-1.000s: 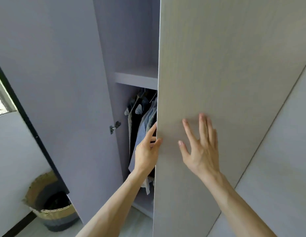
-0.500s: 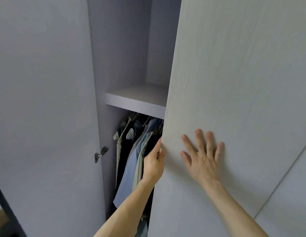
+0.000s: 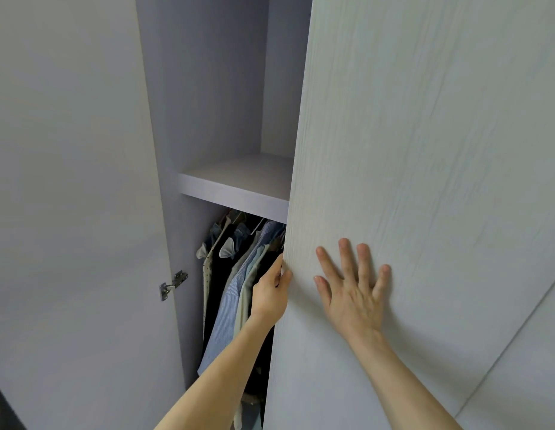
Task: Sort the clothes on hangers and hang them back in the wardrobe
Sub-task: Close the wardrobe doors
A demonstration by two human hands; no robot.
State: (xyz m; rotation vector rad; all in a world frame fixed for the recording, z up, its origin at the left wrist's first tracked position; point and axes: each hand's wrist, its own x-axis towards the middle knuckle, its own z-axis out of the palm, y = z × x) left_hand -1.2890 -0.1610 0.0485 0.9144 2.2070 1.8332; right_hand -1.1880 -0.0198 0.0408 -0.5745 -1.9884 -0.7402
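At the free edge of the right wardrobe door (image 3: 425, 150), the left hand (image 3: 270, 293) grips the panel, thumb on the front and fingers hooked out of sight behind it. Just right of it, the right hand (image 3: 352, 293) lies flat on the door face with fingers spread, holding nothing. The hands are apart, and neither carries a garment or hanger.

Over the last second both hands have kept these holds, while the view has drawn nearer and tilted upward. The shelf (image 3: 239, 187) now sits mid-frame, and the woven basket seen on the floor at far left has dropped out of view. The gap beside the left door (image 3: 68, 181) looks slightly wider, though that may just be the closer view.

Hanging shirts (image 3: 235, 283) fill the rail space under the shelf, inside the wardrobe (image 3: 207, 88), a blue striped one nearest. Since the hands work only the door, no clothes are being sorted yet.
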